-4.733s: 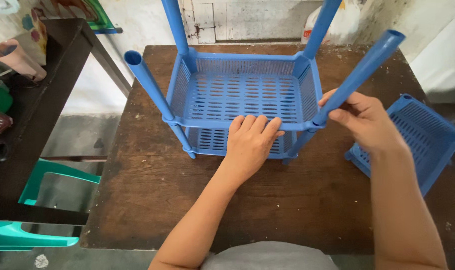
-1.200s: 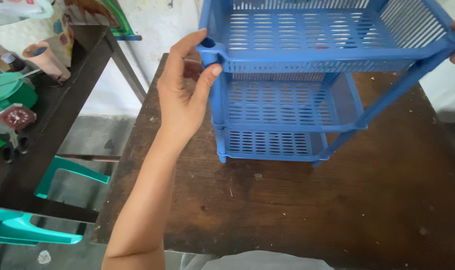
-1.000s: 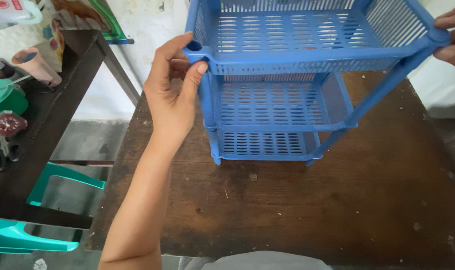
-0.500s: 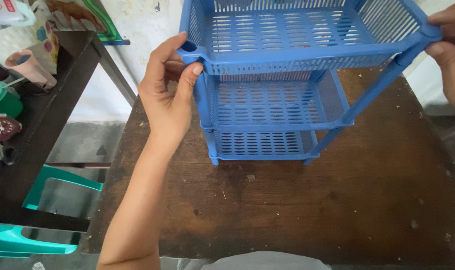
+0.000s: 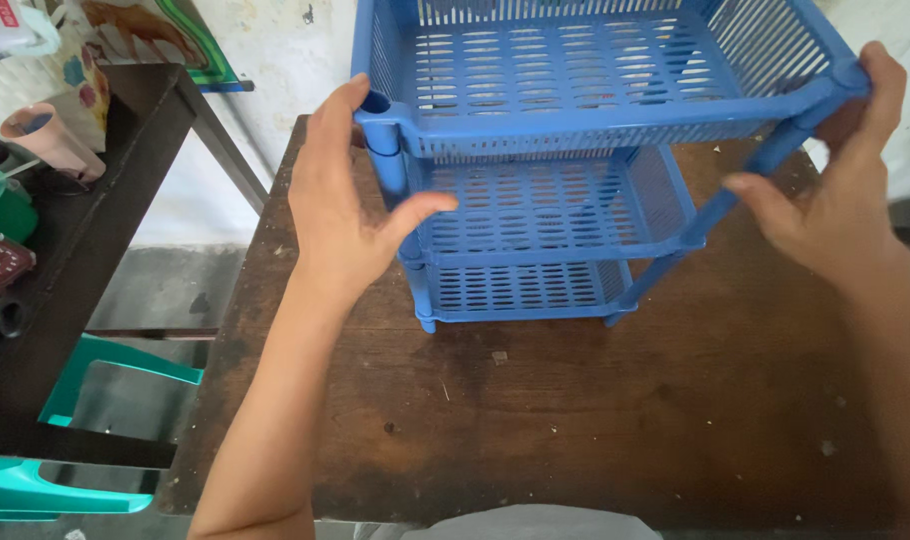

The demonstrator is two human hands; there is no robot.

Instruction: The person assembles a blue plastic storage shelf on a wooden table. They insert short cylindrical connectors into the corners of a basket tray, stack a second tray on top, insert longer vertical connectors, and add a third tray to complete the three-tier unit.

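Note:
A blue plastic rack (image 5: 565, 150) with three slotted tiers stands upright on a dark wooden table (image 5: 575, 420). My left hand (image 5: 347, 205) is at the top tier's front left corner, fingers touching the corner socket and thumb spread toward the left post, not closed around it. My right hand (image 5: 833, 190) cups the top tier's front right corner, fingers over the rim and thumb by the slanting right post. The rack's back is cut off by the frame's top edge.
A dark side table (image 5: 85, 200) on the left carries a pink cup (image 5: 50, 140), a green container (image 5: 0, 205) and a small red clock (image 5: 0, 262). A teal plastic chair (image 5: 65, 440) stands below it. A pale wall lies behind.
The rack went from lying with posts up to standing upright with all tiers on. Over the last second my right hand has come into view at the right corner; my left stays at the left corner.

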